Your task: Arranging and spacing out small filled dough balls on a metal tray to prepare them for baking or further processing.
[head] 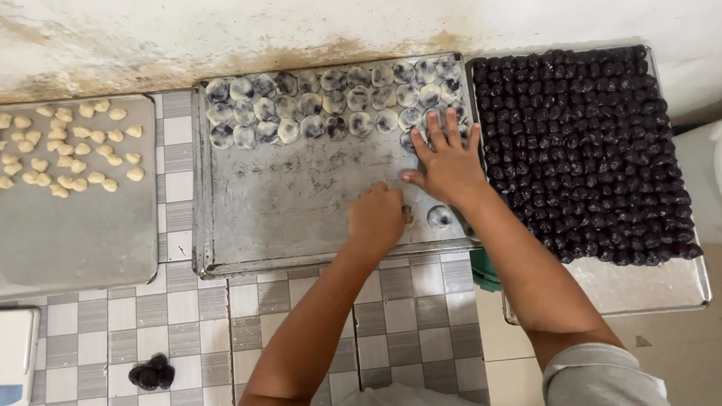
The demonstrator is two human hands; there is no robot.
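Seen from above, a person's two bare hands work on a metal baking tray [297,205] resting on a checkered tiled table [301,325]. The left hand [375,218] curls loosely over the tray's lower right part, fingers bent down; whether they hold anything underneath cannot be told. The right hand [449,164] lies flat with fingers spread open, pressing on the tray near its right edge, gripping nothing.

Just beside the left hand sits a dough-covered ball [440,216], pale with dark filling showing through, alone on bare metal between the two wrists. Rows of similar wrapped balls [333,104] fill the tray's far edge.

Doing this well likely means setting each ball down gently, close to its neighbours without touching, keeping the rows straight, while the flat hand steadies the tray.

The ball is round, so it has no clear long axis and points no particular way. The tray's long side runs left to right.

To the right, a second tray [644,285] holds many dark purple balls [583,155]. To the left, a third tray [66,237] carries small pale dough pieces [55,150].
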